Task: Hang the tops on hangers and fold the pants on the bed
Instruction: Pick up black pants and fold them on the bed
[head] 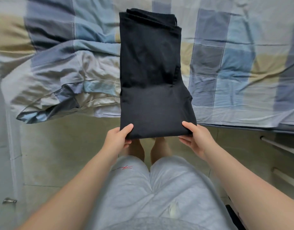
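Note:
Black pants (151,72), folded lengthwise into a long strip, stretch from the middle of the bed (234,63) out past its near edge. The near end hangs over the floor in front of me. My left hand (119,137) grips the near left corner of the pants, thumb on top and fingers underneath. My right hand (195,140) grips the near right corner the same way. No tops or hangers are in view.
A rumpled checked duvet (60,77) in blue, grey and beige is bunched on the left of the bed. Beige floor tiles (63,155) lie below. White rails (282,148) stand at the right, and a pale door (3,146) at the left.

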